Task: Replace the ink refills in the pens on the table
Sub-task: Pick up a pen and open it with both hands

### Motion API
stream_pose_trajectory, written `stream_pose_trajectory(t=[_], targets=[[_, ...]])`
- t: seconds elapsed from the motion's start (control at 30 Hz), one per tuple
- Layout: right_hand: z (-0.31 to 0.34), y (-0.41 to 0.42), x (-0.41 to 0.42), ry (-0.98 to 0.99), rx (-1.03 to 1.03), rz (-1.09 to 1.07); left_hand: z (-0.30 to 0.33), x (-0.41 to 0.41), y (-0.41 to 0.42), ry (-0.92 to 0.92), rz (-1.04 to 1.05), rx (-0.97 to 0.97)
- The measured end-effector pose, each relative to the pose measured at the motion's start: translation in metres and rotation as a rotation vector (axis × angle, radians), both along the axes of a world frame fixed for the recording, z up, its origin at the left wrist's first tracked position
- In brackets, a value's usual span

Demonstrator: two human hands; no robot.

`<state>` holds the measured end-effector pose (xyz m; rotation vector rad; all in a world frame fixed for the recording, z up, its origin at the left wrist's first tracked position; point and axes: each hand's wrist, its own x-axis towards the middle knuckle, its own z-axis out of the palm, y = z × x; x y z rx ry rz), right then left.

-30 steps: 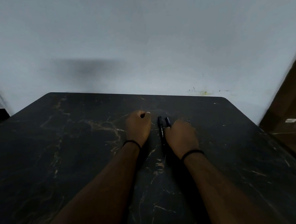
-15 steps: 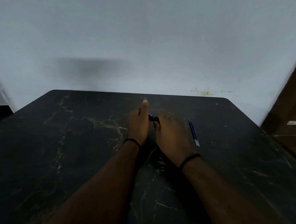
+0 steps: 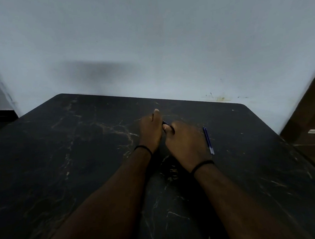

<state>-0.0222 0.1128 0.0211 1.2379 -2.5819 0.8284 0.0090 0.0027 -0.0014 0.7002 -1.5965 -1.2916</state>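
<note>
My left hand (image 3: 151, 130) and my right hand (image 3: 185, 145) meet at the middle of the black marble-patterned table (image 3: 63, 162). Between them they hold a dark pen (image 3: 165, 123), of which only a short piece shows; the rest is hidden by my fingers. My left thumb points away from me. Two thin blue ink refills (image 3: 208, 140) lie side by side on the table just right of my right hand, untouched.
A pale wall stands close behind the table's far edge. A brown wooden surface (image 3: 312, 128) runs along the right side, past the table's rounded far-right corner. A black band circles each wrist.
My right hand slid left off the refills, which came into view. Two dark pens lay between my hands a second ago; both hands now grip one, and I cannot see the other.
</note>
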Motion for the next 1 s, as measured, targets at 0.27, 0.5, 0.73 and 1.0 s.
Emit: stream_pose_trajectory(t=[0.27, 0.5, 0.73, 1.0], targets=[[0.0, 0.006, 0.003, -0.063, 0.001, 0.006, 0.0, 0.004, -0.004, -0.034, 0.051, -0.026], [-0.013, 0.008, -0.006, -0.015, 0.033, 0.001, -0.002, 0.019, -0.026, -0.398, 0.268, -0.212], [-0.013, 0.012, -0.014, 0.042, -0.06, -0.015, -0.006, 0.024, -0.042, -0.959, 0.417, -0.471], [-0.011, 0.011, -0.016, -0.028, -0.101, 0.07, -0.003, 0.023, -0.035, -0.951, 0.564, -0.386]])
